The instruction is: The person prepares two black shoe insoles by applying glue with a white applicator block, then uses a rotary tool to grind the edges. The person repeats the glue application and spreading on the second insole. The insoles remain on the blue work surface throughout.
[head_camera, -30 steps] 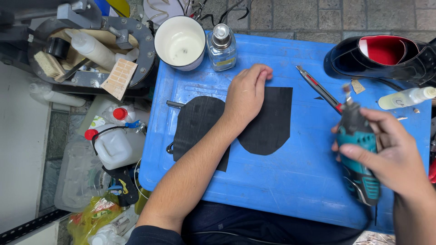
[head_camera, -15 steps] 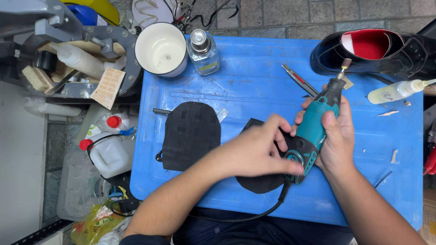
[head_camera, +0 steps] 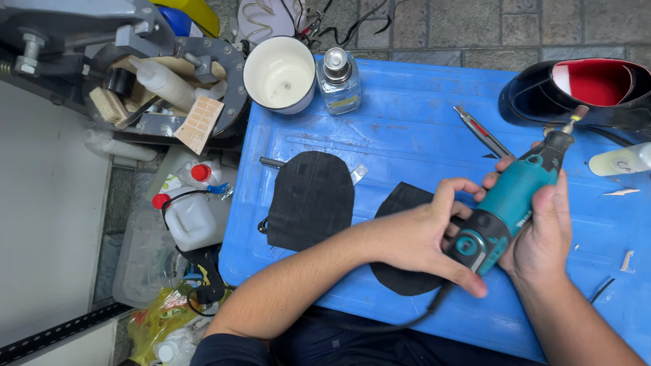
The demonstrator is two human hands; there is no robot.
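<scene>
**Over the blue tabletop, two hands share one rotary tool**

Above the right half of a blue plastic tabletop (head_camera: 407, 102), a person holds a teal corded rotary tool (head_camera: 510, 203) in both hands. Its long axis runs on a diagonal: the small sanding tip (head_camera: 580, 114) points up and to the right, away from the person, while the dark butt end, where the black cord leaves, points down and to the left, toward the body. The right hand (head_camera: 542, 234) is wrapped closed around the tool's body from the right side and carries its weight. The left hand (head_camera: 424, 237) comes in from the left, its fingers curled about the butt end with the thumb stretched along beneath it; it grips that end only.

Directly below the hands, flat on the tabletop, lies a dark rounded piece of sheet material (head_camera: 400, 271), partly hidden by the left hand. A second dark piece (head_camera: 310, 200) of similar shape lies just to its left, well clear of both hands. The tool's tip points toward a black shoe with a red lining (head_camera: 576, 88) at the far right corner, near it but not touching. A slim red-handled knife (head_camera: 483, 133) lies between tool and far edge. A white cup (head_camera: 279, 73) and a small clear bottle (head_camera: 338, 81) stand at the far left edge.
</scene>
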